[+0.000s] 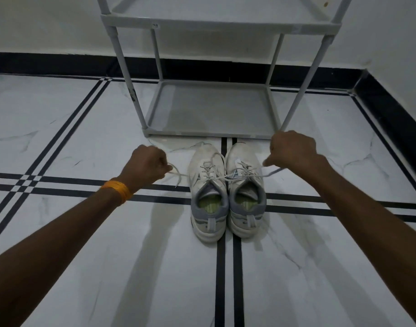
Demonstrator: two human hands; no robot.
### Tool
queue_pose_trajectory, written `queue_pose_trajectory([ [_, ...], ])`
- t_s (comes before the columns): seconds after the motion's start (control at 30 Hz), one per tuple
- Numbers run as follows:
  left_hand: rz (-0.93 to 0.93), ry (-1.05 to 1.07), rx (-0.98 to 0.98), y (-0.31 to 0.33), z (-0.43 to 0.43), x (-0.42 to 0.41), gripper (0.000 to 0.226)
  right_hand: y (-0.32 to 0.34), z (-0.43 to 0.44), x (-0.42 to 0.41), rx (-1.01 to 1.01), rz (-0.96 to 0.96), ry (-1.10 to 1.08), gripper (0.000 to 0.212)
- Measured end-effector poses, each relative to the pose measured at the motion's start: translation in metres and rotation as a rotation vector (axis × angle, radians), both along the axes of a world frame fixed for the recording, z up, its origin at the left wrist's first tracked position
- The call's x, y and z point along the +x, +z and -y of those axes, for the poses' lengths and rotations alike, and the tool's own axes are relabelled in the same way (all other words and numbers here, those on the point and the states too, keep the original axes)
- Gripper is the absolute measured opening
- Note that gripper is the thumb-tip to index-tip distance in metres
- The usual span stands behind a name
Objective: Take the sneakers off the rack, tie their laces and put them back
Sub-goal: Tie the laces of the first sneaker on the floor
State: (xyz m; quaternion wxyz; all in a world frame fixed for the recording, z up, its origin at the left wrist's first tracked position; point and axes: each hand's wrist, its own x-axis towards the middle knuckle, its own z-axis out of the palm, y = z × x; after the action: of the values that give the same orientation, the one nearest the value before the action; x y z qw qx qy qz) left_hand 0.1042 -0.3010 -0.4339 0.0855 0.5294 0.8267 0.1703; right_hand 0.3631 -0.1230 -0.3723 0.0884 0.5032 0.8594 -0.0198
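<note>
Two white and grey sneakers stand side by side on the floor, toes toward the rack: the left sneaker [207, 192] and the right sneaker [246, 190]. The right sneaker's laces [240, 176] are stretched taut sideways over its tongue. My left hand [147, 165] is closed on one lace end, left of the shoes. To the right of the shoes, my right hand [290, 151] pinches the other lace end. The left sneaker's laces lie loose on its tongue. The grey shoe rack [211, 132] stands just beyond the shoes, and no shoe is on its bottom shelf.
The floor [131, 256] is white marble tile with black stripes. A black skirting [60, 63] runs along the white wall behind the rack and down the right side. An orange band [117, 188] is on my left wrist.
</note>
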Motion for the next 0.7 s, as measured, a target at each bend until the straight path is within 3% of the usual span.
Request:
queue_pose_trajectory([
  [0.1, -0.059, -0.009, -0.096, -0.019, 0.016, -0.013, 0.021, -0.017, 0.0, 0.008, 0.015, 0.167, -0.039, 0.013],
  [0.2, -0.045, -0.063, -0.187, -0.032, 0.02, -0.012, 0.022, -0.029, 0.002, 0.009, -0.146, 0.18, -0.034, 0.013],
  [0.23, -0.031, -0.077, -0.211, -0.035, 0.02, -0.009, 0.026, -0.029, 0.003, 0.008, -0.2, 0.198, -0.019, 0.017],
  [0.33, -0.073, -0.098, -0.193, -0.032, 0.015, 0.007, 0.036, -0.025, 0.005, 0.002, -0.232, 0.28, 0.062, 0.059],
  [0.4, 0.025, -0.13, -0.071, -0.027, 0.008, 0.025, 0.028, -0.02, 0.012, -0.008, -0.17, 0.157, 0.151, 0.061],
  [0.5, 0.248, -0.149, -0.041, -0.026, -0.001, 0.056, 0.017, -0.026, 0.035, -0.031, -0.283, -0.202, 0.318, 0.031],
  [0.57, 0.265, -0.11, -0.033, -0.03, -0.004, 0.065, 0.013, -0.043, 0.056, -0.042, -0.345, -0.28, 0.385, 0.02],
  [0.7, 0.244, -0.094, -0.048, -0.032, -0.004, 0.068, 0.016, -0.068, 0.064, -0.044, -0.276, -0.397, 0.398, 0.008],
])
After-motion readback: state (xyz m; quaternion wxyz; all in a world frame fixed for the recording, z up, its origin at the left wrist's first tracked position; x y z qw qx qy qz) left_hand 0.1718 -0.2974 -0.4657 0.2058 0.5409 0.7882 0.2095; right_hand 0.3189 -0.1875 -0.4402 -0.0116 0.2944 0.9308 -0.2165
